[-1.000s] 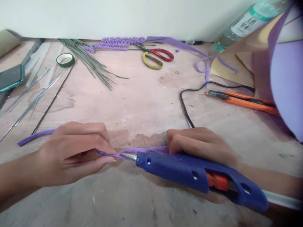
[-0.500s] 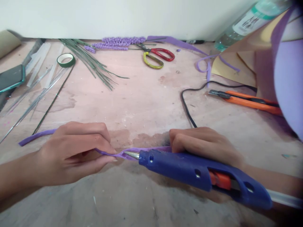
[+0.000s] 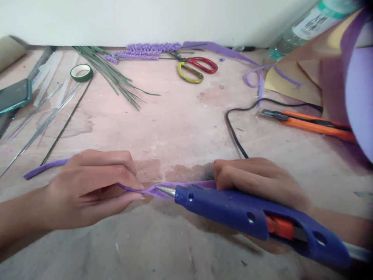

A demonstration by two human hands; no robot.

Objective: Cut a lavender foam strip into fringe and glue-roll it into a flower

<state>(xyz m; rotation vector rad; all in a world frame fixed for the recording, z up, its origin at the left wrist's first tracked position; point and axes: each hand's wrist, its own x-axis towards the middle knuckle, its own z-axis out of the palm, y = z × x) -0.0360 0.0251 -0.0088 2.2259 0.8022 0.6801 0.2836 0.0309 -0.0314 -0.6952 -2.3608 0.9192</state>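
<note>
Between thumb and fingers, my left hand [image 3: 99, 186] pinches a narrow purple felt strip [image 3: 190, 184], whose loose end lies on the table to the left. The strip runs across to my right hand [image 3: 259, 179], where its far end goes out of sight by the fingers. That hand is closed around a blue hot glue gun [image 3: 227, 210], lying partly behind it. The gun's metal nozzle points left and rests at the strip, a short way right of my left fingertips. A clear glue stick [image 3: 361, 252] sticks out of the gun's rear.
Scissors [image 3: 198, 70], purple fuzzy stems [image 3: 153, 48] and green wires [image 3: 113, 77] lie at the back. Green tape [image 3: 82, 73], glue sticks [image 3: 48, 76] and a phone [image 3: 14, 95] are left. A black cord [image 3: 230, 124], orange cutter [image 3: 314, 123], purple sheet [image 3: 361, 93] and bottle [image 3: 309, 29] are right.
The glue gun and my right hand have shifted slightly right, the nozzle sliding a little along the strip away from my left fingers. My left hand keeps its pinch in place.
</note>
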